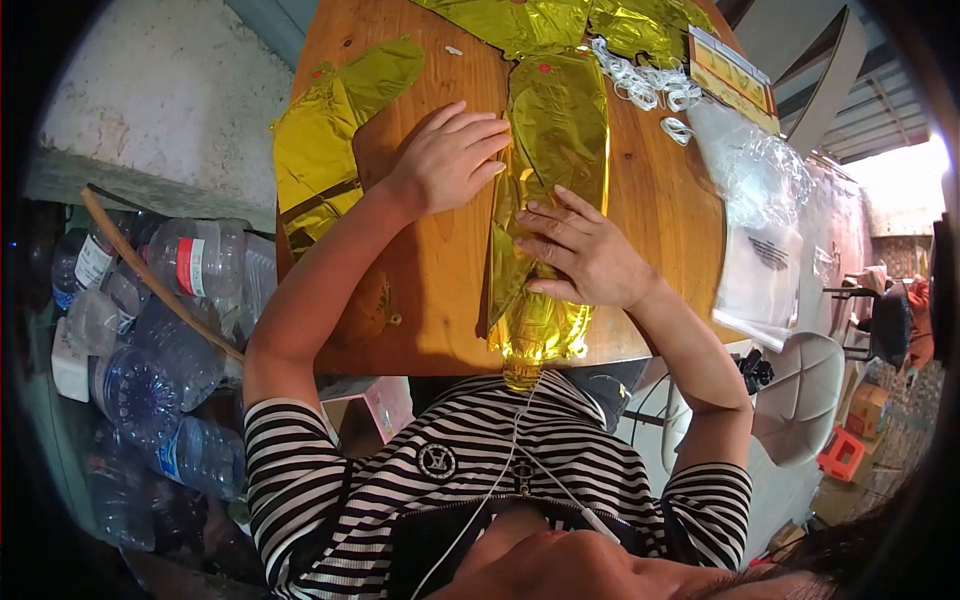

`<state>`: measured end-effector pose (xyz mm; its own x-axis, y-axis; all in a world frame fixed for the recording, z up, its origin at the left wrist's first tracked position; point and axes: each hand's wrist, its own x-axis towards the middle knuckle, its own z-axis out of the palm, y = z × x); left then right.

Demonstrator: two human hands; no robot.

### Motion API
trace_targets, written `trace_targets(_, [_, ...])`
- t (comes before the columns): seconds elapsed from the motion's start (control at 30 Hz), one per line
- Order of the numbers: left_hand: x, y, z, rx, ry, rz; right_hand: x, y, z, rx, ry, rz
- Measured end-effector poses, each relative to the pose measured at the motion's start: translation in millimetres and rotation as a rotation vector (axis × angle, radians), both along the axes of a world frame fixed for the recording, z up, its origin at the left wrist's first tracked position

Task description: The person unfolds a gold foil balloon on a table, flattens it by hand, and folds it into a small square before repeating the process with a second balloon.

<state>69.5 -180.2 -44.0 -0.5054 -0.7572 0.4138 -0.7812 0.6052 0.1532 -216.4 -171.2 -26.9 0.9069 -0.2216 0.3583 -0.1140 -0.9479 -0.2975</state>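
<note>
The gold foil piece point(558, 130) lies lengthwise on the wooden surface point(655, 200), its narrow end over the near edge. The left hand point(455, 160), forearm angled forward and inward, is open and palm down, its nearly straight fingers reaching the foil's left edge. The right hand point(590, 245) lies open across the foil, fingers slightly spread and pointing left; neither appears to grip it, though the fingertip contact is hard to judge
</note>
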Motion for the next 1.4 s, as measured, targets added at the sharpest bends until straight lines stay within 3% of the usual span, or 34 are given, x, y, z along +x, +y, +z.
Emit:
trace_targets(0.67, [-3.3,-4.4,-5.7,0.154,-0.053,-0.040,-0.4,-0.8,3.5,-0.031,-0.062,0.050])
trace_targets(0.97, [0.4,-5.6,-7.7,0.145,-0.040,-0.058,9.0,28.9,0.0,0.066,0.049,0.203])
trace_targets(1.4, [2.7,-3.8,-6.7,0.193,-0.152,-0.029,12.2,50.7,9.7,0.073,0.149,0.157])
